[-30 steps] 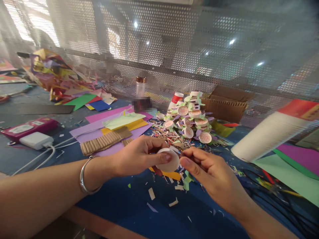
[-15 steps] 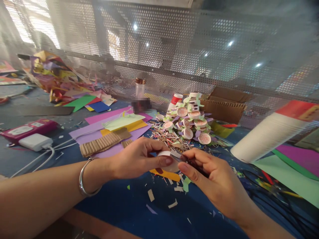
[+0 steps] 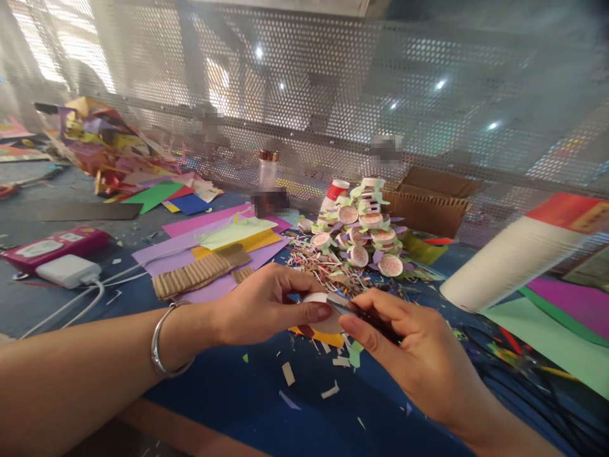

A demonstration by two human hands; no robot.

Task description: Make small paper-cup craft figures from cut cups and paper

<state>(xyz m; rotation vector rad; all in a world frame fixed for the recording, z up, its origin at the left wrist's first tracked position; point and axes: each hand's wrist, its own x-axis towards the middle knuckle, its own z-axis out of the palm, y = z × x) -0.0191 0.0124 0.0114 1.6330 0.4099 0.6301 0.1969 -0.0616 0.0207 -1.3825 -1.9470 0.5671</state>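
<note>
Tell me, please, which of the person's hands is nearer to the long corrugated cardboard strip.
Left. The left hand, gripping a white piece, is just right of the long corrugated cardboard strip; the right hand, holding a metal tool, is farther right.

Left hand (image 3: 271,304) pinches small white paper piece (image 3: 315,297), thumb on near side; right hand (image 3: 409,339) grips metal-bladed tool (image 3: 343,303), blade at piece's edge, contact unclear; pale scraps (image 3: 288,373) scattered on blue table (image 3: 228,393) below; heap of small round pieces (image 3: 358,255) beyond hands; long white stack (image 3: 514,254) tilted at right; corrugated cardboard strip (image 3: 190,277) on purple sheet (image 3: 155,254), left.
</note>
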